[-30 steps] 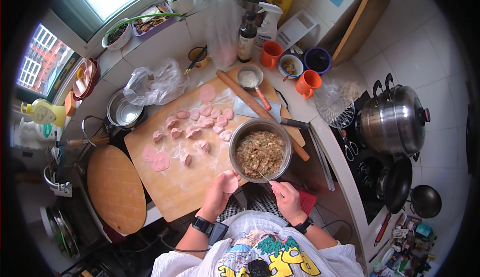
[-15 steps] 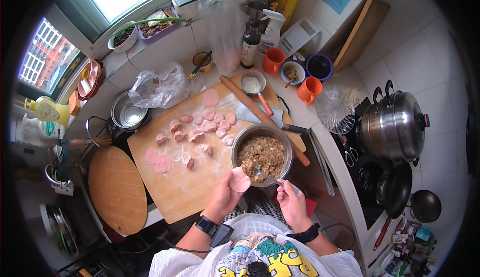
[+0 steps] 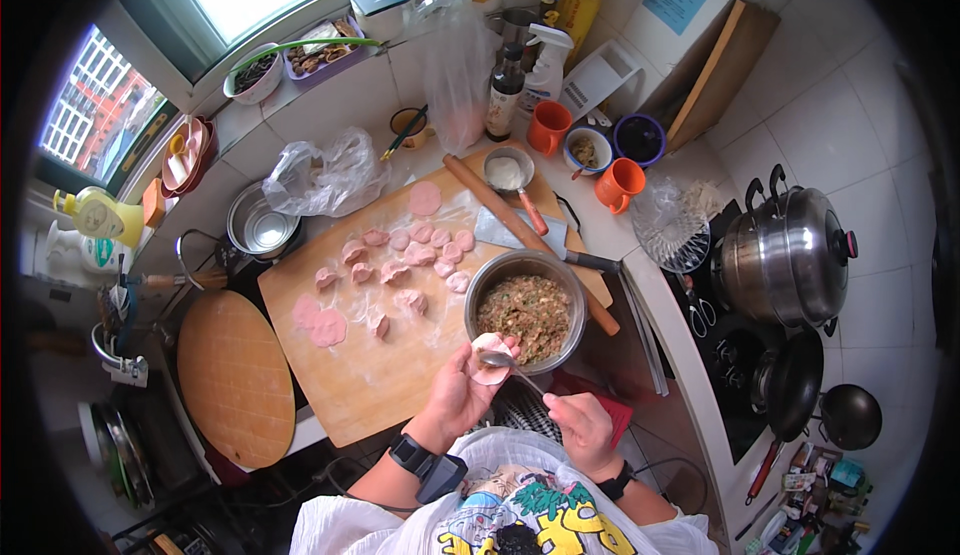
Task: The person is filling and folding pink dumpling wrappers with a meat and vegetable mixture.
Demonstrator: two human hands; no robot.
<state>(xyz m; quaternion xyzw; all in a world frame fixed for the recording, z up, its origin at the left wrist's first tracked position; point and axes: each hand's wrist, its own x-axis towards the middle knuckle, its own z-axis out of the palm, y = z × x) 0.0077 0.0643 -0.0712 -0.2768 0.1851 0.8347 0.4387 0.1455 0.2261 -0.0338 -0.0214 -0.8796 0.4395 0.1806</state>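
Note:
In my left hand lies a round pink dough wrapper, the fingers curled under it. My right hand grips the handle of a metal spoon, whose bowl rests on the wrapper. A little filling seems to show there, mostly hidden by the spoon. Just beyond both hands, a steel bowl contains minced filling with green bits. Folded pink dumplings, small dough pieces and flat wrappers are spread over the floured wooden board to the left.
A rolling pin, a cleaver and a flour pan lie at the board's far right. Orange mugs stand behind. On the right are a steel steamer pot and a black pan. A round board is left.
The spoon has moved out of the filling bowl, leftward and nearer, onto the wrapper. My right hand moved nearer to me with it; the left stayed in about the same place.

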